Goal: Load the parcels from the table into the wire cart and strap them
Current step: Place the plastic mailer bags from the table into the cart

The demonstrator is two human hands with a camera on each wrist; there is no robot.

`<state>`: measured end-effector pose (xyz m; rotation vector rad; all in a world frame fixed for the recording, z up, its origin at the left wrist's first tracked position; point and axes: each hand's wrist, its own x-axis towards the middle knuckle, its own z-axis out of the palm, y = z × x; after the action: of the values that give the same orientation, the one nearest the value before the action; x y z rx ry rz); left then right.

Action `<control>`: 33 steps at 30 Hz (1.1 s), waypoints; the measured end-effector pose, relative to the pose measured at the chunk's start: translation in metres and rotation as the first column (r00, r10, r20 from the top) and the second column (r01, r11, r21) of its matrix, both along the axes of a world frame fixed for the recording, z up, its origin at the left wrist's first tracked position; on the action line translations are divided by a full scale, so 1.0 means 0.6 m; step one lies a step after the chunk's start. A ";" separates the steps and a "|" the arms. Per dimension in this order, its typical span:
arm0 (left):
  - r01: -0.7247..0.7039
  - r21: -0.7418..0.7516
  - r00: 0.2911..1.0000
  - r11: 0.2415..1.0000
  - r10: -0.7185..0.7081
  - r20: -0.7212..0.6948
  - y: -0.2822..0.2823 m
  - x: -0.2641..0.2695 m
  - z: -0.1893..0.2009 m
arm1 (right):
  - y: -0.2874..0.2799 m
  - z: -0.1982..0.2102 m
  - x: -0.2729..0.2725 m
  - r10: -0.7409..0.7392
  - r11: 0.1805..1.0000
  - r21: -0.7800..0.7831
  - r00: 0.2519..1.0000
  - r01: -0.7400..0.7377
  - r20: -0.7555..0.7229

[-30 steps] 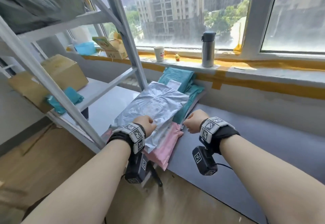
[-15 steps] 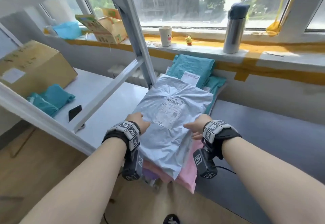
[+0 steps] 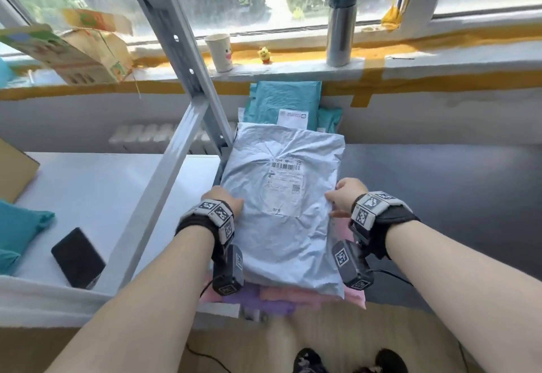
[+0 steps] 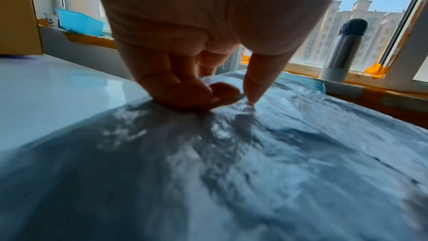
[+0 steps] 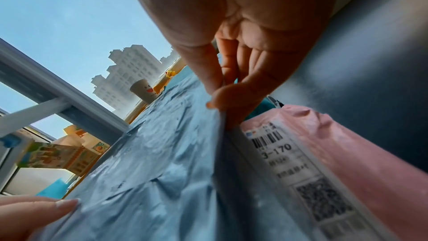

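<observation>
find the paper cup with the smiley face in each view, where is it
Head: paper cup stands on the windowsill, upper centre, right of the shelf post.
Left wrist: not visible; the left hand blocks that part of the sill.
Right wrist: it sits tilted at centre left, above the grey parcel.
Shared landmark: the yellow duck figure beside the cup.

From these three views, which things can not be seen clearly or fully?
- Wire cart: in no view.
- Purple parcel: head view, mostly covered by the silver parcel.
- Pink parcel: partly covered likewise.
- Left hand: fingers curl at the parcel's edge; fingertips hidden.
- Silver parcel's label: print too small to read.
</observation>
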<state>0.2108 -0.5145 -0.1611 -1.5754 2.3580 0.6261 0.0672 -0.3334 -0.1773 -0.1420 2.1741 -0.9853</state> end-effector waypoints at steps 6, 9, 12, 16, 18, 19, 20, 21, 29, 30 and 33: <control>0.010 -0.030 0.995 1.000 -0.012 -0.095 0.016 -0.019 0.039 | 0.020 0.040 0.003 -0.084 0.995 -0.057 0.988 0.077 -0.131; 0.038 -0.050 0.986 0.998 -0.045 -0.159 0.039 -0.042 0.068 | 0.051 0.065 -0.009 -0.102 0.993 -0.076 0.982 0.091 -0.160; 0.083 -0.111 0.974 0.990 -0.104 -0.200 0.076 -0.078 0.101 | 0.099 0.099 -0.029 -0.174 0.979 -0.140 0.968 0.150 -0.183; 0.164 -0.170 0.943 0.972 -0.205 -0.262 0.156 -0.143 0.145 | 0.193 0.145 -0.070 -0.273 0.951 -0.212 0.931 0.224 -0.241; 0.203 -0.181 0.921 0.962 -0.251 -0.299 0.208 -0.178 0.162 | 0.249 0.167 -0.093 -0.351 0.923 -0.250 0.905 0.292 -0.240; 0.224 -0.191 0.907 0.956 -0.276 -0.317 0.237 -0.197 0.170 | 0.279 0.177 -0.104 -0.398 0.904 -0.266 0.885 0.334 -0.240; 0.240 -0.198 0.894 0.950 -0.296 -0.336 0.266 -0.216 0.176 | 0.311 0.187 -0.114 -0.425 0.892 -0.281 0.870 0.355 -0.250; 0.259 -0.199 0.881 0.945 -0.316 -0.351 0.298 -0.233 0.180 | 0.346 0.194 -0.125 -0.444 0.884 -0.285 0.858 0.371 -0.258; 0.455 -0.107 0.770 0.884 -0.451 -0.451 0.583 -0.364 0.180 | 0.660 0.226 -0.186 -0.462 0.882 -0.169 0.735 0.440 -0.497; 0.480 -0.095 0.756 0.872 -0.466 -0.460 0.622 -0.380 0.176 | 0.702 0.227 -0.189 -0.460 0.877 -0.145 0.712 0.458 -0.530; 0.559 -0.055 0.712 0.827 -0.513 -0.480 0.734 -0.418 0.165 | 0.814 0.220 -0.196 -0.517 0.820 -0.110 0.644 0.562 -0.564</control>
<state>-0.0403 -0.0742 -0.0620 -0.6463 2.8917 1.0468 -0.0501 0.1551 -0.0451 0.3244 2.9096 -1.3099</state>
